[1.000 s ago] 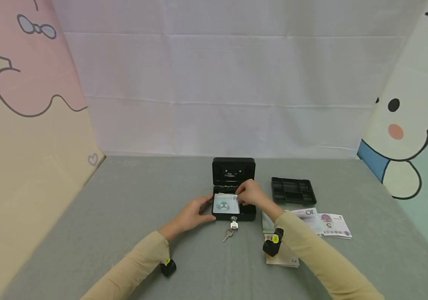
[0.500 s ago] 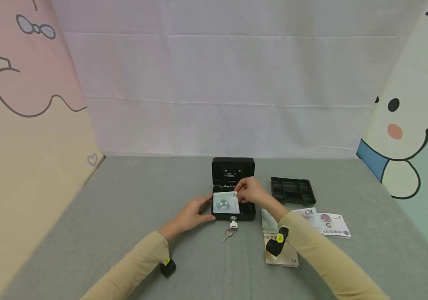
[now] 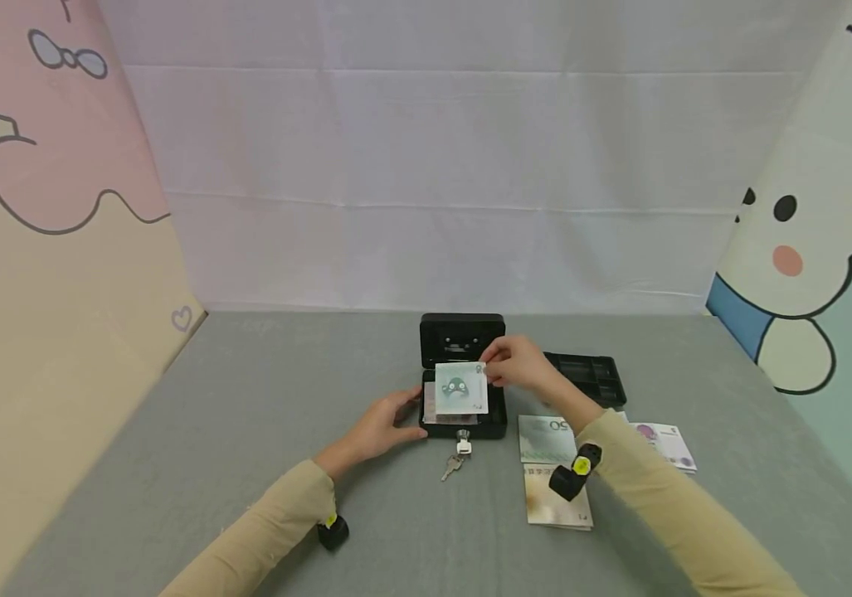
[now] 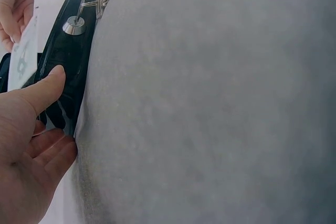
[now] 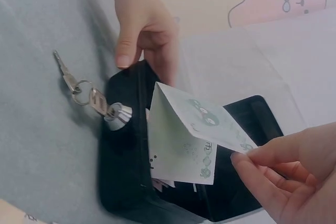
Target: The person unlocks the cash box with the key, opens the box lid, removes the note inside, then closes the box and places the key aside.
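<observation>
A black cash box [image 3: 463, 338] stands on the grey cloth with its lid up. My left hand [image 3: 384, 424] holds its near left corner, thumb on the front wall and fingers along the side, as the left wrist view shows. My right hand [image 3: 521, 369] pinches the right edge of a folded green-and-white play banknote [image 3: 461, 390] above the box's open bottom part. In the right wrist view this banknote [image 5: 205, 119] hangs folded in two, its halves spread apart. More paper notes [image 3: 431, 406] lie inside underneath. Keys [image 3: 452, 466] on a ring hang from the front lock.
A black compartment tray [image 3: 599, 378] lies right of the box, partly behind my right wrist. Nearer lie a green 50 note [image 3: 547, 439], a yellowish note stack [image 3: 554, 497] and purple notes [image 3: 668, 444], part of them under my right sleeve [image 3: 664, 489]. A white cloth wall [image 3: 455, 166] closes the back.
My right hand has lifted the green banknote up and slightly right, uncovering pinkish notes below it in the box. My left hand has kept its place on the box.
</observation>
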{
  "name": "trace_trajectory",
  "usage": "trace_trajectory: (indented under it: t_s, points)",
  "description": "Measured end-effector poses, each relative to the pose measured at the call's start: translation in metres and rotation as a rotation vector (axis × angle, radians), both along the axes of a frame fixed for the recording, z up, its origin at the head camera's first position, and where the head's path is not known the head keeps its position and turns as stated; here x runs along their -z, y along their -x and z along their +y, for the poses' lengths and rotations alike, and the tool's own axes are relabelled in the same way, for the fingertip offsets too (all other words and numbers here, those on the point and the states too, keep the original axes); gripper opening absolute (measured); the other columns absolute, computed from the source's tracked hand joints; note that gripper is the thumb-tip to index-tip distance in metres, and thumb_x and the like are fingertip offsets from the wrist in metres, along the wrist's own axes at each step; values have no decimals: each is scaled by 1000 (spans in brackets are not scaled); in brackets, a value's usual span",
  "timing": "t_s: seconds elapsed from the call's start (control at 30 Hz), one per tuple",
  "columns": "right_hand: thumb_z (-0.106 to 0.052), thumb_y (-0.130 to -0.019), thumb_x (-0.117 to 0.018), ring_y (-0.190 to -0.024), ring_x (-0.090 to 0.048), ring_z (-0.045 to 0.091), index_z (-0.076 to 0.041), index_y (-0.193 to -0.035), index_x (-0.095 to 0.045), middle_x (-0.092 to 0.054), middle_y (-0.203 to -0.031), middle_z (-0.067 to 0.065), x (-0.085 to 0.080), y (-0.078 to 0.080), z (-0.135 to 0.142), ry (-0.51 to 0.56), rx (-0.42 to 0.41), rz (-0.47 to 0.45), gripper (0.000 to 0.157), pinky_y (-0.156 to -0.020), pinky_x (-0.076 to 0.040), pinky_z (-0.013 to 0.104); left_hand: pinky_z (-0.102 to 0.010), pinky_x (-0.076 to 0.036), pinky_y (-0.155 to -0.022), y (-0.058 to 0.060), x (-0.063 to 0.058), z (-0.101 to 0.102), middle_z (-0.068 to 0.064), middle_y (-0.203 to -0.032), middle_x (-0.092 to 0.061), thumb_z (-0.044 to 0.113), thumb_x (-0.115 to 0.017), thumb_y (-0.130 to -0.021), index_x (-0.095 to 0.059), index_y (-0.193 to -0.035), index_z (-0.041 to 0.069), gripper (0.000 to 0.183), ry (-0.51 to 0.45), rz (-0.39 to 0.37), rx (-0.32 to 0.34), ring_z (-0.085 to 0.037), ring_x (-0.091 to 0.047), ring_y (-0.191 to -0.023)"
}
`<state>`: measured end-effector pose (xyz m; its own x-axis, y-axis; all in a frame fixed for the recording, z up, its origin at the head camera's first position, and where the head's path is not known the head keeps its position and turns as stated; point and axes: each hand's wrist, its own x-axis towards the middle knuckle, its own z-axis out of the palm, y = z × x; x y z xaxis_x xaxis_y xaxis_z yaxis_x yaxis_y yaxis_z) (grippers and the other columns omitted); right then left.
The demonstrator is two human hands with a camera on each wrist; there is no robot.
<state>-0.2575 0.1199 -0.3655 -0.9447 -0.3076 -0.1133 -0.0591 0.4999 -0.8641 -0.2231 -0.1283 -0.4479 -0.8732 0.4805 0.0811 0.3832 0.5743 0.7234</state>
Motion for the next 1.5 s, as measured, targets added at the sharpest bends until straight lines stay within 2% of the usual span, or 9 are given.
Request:
trace_trajectory:
  t_s: [0.13,0.33,0.57,0.77,1.0,1.2,1.5]
  points:
    - [-2,-86,-57,-80,-61,34,7,-97,-58,-60,-82,14,-9,-4,12,31,-13,10,14,-73,-55,43,-41,-46,-92,1,0,0,-21,-132,-45,16,-72,-79,-39,-133,-7,68,-9,3,3,-31,-46,-119]
    - [-5,-87,-57,-74,-61,20,8,-101,-57,-60,-85,13,-22,-11,38,44,-37,12,18,-68,-56,31,-40,-47,-91,2,1,0,-21,-132,-46,17,-72,-78,-39,-132,-8,68,-5,13,5,-31,-47,-118]
    - [-5,-87,-58,-77,-62,21,11,-104,-54,-60,-86,11,-37,-25,67,66,-26,0,24,-69,-56,29,-41,-46,-92,2,2,-1,-21,-132,-45,17,-72,-79,-38,-133,-7,68,-1,0,-4,-32,-47,-118]
    - [-5,-87,-58,-76,-61,18,12,-102,-54,-60,-83,9,-43,-40,93,38,-14,14,23,-69,-56,30,-41,-46,-92,1,2,-1,-21,-133,-44,16,-72,-79,-38,-133,-7,68,-6,-3,-6,-31,-47,-118]
    - [-6,-87,-58,-74,-60,20,11,-102,-55,-60,-82,10,-41,-62,125,-66,13,4,22,-65,-56,28,-40,-46,-92,1,2,-1,-20,-132,-46,18,-72,-78,-39,-133,-6,68,7,12,-8,-30,-48,-117]
    - [-6,-88,-57,-74,-58,17,11,-102,-56,-60,-82,8,-32,-81,152,-169,37,-44,22,-65,-56,31,-40,-46,-91,-1,1,0,-19,-132,-46,20,-72,-79,-39,-134,-6,69,16,16,-5,-30,-48,-117]
    - [-9,-88,-58,-76,-57,17,11,-103,-55,-60,-81,7,-19,-95,182,-206,67,-166,25,-67,-56,33,-40,-46,-92,-2,0,0,-20,-132,-46,19,-72,-78,-39,-134,-6,69,21,24,-8,-31,-47,-118]
